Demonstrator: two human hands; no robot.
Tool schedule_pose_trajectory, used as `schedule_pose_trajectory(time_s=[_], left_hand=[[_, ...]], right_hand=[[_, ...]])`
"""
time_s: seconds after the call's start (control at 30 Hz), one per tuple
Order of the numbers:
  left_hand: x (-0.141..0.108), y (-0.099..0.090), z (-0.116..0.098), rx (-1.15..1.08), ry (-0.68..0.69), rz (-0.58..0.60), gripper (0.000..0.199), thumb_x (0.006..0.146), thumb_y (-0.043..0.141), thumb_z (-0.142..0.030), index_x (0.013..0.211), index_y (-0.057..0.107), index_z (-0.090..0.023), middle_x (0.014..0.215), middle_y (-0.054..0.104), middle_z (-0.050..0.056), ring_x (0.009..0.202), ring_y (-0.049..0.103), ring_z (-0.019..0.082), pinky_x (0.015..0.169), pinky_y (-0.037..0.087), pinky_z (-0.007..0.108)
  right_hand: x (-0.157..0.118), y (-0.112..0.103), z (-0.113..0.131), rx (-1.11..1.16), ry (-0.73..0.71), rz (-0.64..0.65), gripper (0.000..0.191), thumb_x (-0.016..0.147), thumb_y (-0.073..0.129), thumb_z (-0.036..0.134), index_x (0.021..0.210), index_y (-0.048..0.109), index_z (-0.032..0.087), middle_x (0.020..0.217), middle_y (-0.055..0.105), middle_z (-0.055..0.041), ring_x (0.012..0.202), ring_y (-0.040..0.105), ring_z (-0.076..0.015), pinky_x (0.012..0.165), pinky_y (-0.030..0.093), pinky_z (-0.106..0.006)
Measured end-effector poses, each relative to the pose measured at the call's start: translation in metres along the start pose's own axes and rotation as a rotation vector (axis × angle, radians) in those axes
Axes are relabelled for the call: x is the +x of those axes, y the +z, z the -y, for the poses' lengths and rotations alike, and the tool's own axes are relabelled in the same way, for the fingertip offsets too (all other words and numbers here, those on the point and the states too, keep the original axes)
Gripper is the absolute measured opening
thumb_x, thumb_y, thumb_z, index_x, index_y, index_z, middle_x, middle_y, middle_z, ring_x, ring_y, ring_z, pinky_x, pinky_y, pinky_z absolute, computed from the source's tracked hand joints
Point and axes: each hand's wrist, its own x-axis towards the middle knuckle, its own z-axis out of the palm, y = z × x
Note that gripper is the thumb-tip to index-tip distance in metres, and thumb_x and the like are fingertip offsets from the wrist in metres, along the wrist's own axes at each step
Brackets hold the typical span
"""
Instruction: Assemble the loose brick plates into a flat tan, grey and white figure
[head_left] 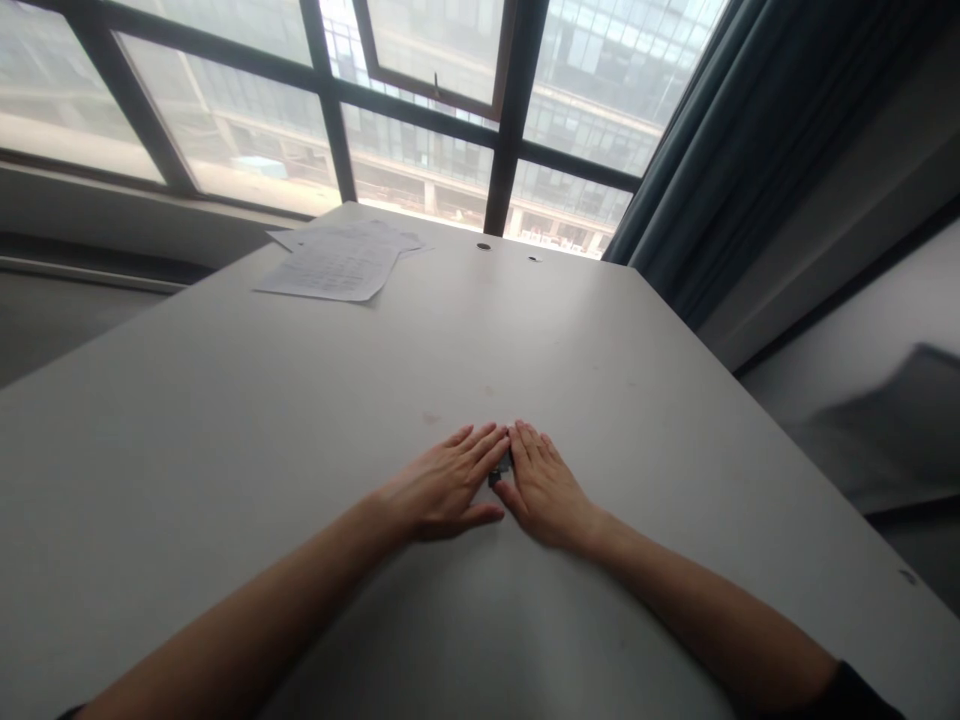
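Mostly, a white table (pixel 300 420) fills the view, running up to a dark-framed window (pixel 420 150), with a blue-grey curtain (pixel 705 170) at the right. Papers (pixel 337 262) overlap on the table's far left. The left hand (pixel 450 480) and right hand (pixel 546 490) lie palm down, fingers straight, thumbs out; whether either grips anything, I cannot tell. Between them, partly covered, sits a small grey-and-black object (pixel 502 466). A round hole (pixel 484 246) marks the far edge.
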Motion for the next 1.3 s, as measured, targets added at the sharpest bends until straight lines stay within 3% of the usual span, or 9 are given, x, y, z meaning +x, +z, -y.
schedule_pose_trajectory(time_s=[0.23, 0.5, 0.67, 0.93, 1.03, 1.13, 1.23, 1.3], left_hand=[[0.038, 0.008, -0.02, -0.02, 0.017, 0.008, 0.09, 0.084, 0.039, -0.068, 0.149, 0.011, -0.012, 0.154, 0.017, 0.016, 0.143, 0.015, 0.029, 0.115, 0.013, 0.043], [0.123, 0.029, -0.066, -0.05, 0.108, -0.055, 0.091, 0.084, 0.037, -0.069, 0.146, 0.02, -0.005, 0.152, 0.023, 0.019, 0.141, 0.02, 0.032, 0.114, 0.015, 0.046], [0.169, 0.042, -0.094, -0.045, 0.112, -0.035, 0.094, 0.083, 0.037, -0.07, 0.146, 0.019, -0.002, 0.152, 0.024, 0.019, 0.141, 0.02, 0.031, 0.115, 0.015, 0.046], [0.196, 0.052, -0.113, -0.052, 0.153, -0.063, 0.093, 0.083, 0.038, -0.07, 0.145, 0.021, -0.002, 0.151, 0.028, 0.018, 0.14, 0.022, 0.031, 0.115, 0.017, 0.046], [0.196, 0.053, -0.112, -0.093, 0.167, -0.106, 0.091, 0.084, 0.037, -0.069, 0.145, 0.021, -0.003, 0.151, 0.027, 0.018, 0.141, 0.021, 0.03, 0.115, 0.015, 0.046], [0.189, 0.046, -0.099, -0.213, 0.143, -0.202, 0.089, 0.085, 0.035, -0.07, 0.146, 0.021, -0.007, 0.153, 0.022, 0.016, 0.143, 0.015, 0.028, 0.117, 0.012, 0.044], [0.165, 0.032, -0.062, -0.513, -0.038, -0.351, 0.088, 0.083, 0.036, -0.072, 0.144, 0.028, -0.009, 0.152, 0.027, 0.016, 0.142, 0.021, 0.027, 0.117, 0.016, 0.043], [0.135, 0.02, -0.025, -0.838, -0.207, -0.578, 0.091, 0.074, 0.048, -0.076, 0.136, 0.043, -0.011, 0.144, 0.041, 0.017, 0.136, 0.035, 0.028, 0.115, 0.022, 0.041]], right_hand=[[-0.019, -0.002, -0.038, -0.063, -0.006, -0.016, 0.066, 0.095, 0.033, 0.042, 0.145, 0.021, 0.0, 0.151, 0.024, -0.0229, 0.142, 0.018, -0.0289, 0.114, 0.023, -0.049], [-0.074, -0.009, -0.132, -0.155, 0.03, 0.03, 0.068, 0.097, 0.025, 0.044, 0.149, 0.001, 0.006, 0.152, 0.022, -0.0216, 0.143, 0.017, -0.0275, 0.113, 0.024, -0.051], [-0.108, -0.017, -0.18, -0.137, 0.041, 0.024, 0.068, 0.097, 0.024, 0.046, 0.149, -0.007, 0.014, 0.153, 0.022, -0.0184, 0.142, 0.019, -0.027, 0.112, 0.026, -0.053], [-0.13, -0.02, -0.205, -0.051, 0.081, -0.032, 0.069, 0.095, 0.03, 0.049, 0.15, 0.004, 0.015, 0.152, 0.026, -0.0178, 0.14, 0.025, -0.0294, 0.111, 0.027, -0.055], [-0.131, -0.022, -0.204, 0.056, 0.11, -0.068, 0.073, 0.093, 0.036, 0.051, 0.15, 0.008, 0.016, 0.152, 0.025, -0.0177, 0.141, 0.024, -0.0288, 0.112, 0.025, -0.054], [-0.133, -0.024, -0.202, 0.24, 0.232, -0.199, 0.078, 0.089, 0.043, 0.057, 0.149, 0.013, 0.017, 0.153, 0.024, -0.0167, 0.14, 0.025, -0.0286, 0.113, 0.024, -0.052], [-0.137, -0.024, -0.203, 0.49, 0.402, -0.464, 0.076, 0.086, 0.044, 0.062, 0.146, 0.024, 0.018, 0.148, 0.033, -0.0172, 0.135, 0.035, -0.0288, 0.112, 0.025, -0.054], [-0.137, -0.023, -0.207, 0.701, 0.5, -0.664, 0.073, 0.085, 0.047, 0.062, 0.142, 0.032, 0.019, 0.143, 0.04, -0.0168, 0.129, 0.043, -0.0278, 0.11, 0.027, -0.054]])
